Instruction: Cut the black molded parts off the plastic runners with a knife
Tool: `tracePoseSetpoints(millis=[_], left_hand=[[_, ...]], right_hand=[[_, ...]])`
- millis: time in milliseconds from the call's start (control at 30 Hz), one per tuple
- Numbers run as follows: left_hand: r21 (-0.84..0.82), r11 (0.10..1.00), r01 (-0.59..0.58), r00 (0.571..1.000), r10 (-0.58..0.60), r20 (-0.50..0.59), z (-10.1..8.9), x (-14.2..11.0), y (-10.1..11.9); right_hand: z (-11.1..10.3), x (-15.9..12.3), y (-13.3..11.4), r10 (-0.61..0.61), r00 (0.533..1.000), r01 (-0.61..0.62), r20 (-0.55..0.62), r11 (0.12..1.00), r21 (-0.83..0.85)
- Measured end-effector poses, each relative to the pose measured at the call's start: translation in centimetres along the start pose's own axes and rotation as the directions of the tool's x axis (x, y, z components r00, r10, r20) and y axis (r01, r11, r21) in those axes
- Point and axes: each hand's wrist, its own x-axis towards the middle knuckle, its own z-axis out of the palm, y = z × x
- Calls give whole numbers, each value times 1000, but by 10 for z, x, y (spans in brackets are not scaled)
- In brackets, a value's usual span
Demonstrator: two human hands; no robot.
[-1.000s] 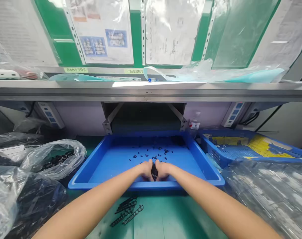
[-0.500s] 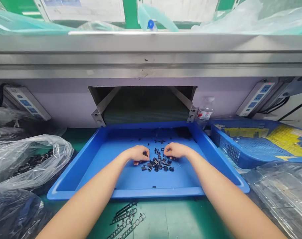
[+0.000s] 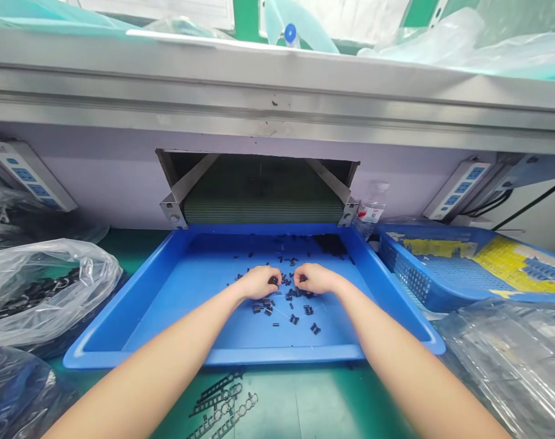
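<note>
Small black plastic parts (image 3: 294,319) lie scattered over the floor of a wide blue tray (image 3: 286,355). My left hand (image 3: 261,282) is in the tray, its fingers curled round some of these black parts, which show dark at the fingertips. Close by on the right, my right hand (image 3: 315,278) has its fingers bent down and pinched on black parts too. A narrow gap with loose pieces separates the two hands. How many parts each hand holds is hidden by the fingers.
Behind the tray a dark conveyor belt (image 3: 261,189) comes through a wall opening. Clear bags (image 3: 94,268) of black parts stand left. At right are a blue basket (image 3: 435,277), a plastic bottle (image 3: 371,210) and plastic bags (image 3: 510,341). Black strips (image 3: 222,405) lie on the green table in front.
Both hands have moved closer together over the pile. The parts are more spread out, with several nearer the tray's front. The camera view has tilted slightly.
</note>
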Motion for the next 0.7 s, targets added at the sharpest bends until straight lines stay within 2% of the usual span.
tracePoseSetpoints(millis=[200,500,700], left_hand=[[-231,966,114,993,-109,35,-18,-7,-7],[-437,891,120,993,-108,52,-15,-5,-6],[-572,800,179,984,-145,104,-15,-3,-7]], right_hand=[[-6,-3,10,56,996,-48,-66,992,113],[-11,-9,12,185,980,-188,-68,981,-41],[-6,-3,9,204,979,-204,-3,979,-20]])
